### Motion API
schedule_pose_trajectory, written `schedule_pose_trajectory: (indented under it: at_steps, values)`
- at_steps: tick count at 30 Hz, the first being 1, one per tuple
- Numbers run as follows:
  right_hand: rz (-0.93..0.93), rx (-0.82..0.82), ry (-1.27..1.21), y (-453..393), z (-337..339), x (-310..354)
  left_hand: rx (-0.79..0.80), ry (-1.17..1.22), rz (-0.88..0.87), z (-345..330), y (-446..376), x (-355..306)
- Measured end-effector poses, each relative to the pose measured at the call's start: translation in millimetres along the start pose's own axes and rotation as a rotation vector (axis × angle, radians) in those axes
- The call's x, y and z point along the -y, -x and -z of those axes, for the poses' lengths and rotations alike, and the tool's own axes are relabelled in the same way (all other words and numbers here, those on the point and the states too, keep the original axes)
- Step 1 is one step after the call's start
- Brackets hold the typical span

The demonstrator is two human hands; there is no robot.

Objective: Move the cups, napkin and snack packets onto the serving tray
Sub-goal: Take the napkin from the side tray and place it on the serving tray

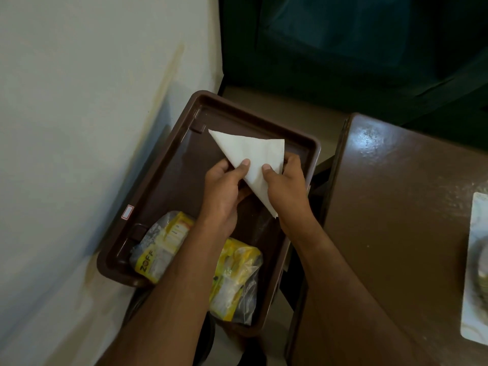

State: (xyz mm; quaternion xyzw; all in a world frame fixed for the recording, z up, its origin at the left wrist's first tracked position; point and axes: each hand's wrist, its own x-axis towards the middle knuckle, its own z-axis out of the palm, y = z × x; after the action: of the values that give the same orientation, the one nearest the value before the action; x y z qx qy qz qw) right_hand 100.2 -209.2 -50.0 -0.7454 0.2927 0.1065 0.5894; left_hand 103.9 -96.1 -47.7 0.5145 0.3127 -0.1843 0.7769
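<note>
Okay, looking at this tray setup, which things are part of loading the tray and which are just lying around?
Part of the job:
- brown serving tray
- white folded napkin, held by the left hand and right hand over the tray
- two yellow snack packets, already in the tray

Just lying about:
- brown table
- pale mat at its right edge

No cups in view.

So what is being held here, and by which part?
Both hands hold the white folded napkin over the brown tray: the left hand pinches its left edge and the right hand its right edge, near the lower point.
</note>
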Motion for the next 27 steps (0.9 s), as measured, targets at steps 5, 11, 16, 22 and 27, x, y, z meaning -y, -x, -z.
schedule_pose_trajectory:
  at_steps: [5,11,16,22,27]
  values:
    - [0.007,-0.056,-0.122,6,16,-1,-0.002,-0.054,-0.031,-4,6,6]
    - [0.047,-0.093,-0.18,11,39,-3,0.027,-0.042,-0.016,-19,21,22]
    - [0.057,-0.101,-0.213,19,73,-11,0.004,-0.003,0.018,-47,41,40]
    - [0.093,-0.167,-0.189,33,132,-24,-0.056,-0.103,0.004,-98,66,70]
    - [0.145,-0.236,-0.168,45,190,-42,-0.118,-0.159,-0.045,-148,89,109]
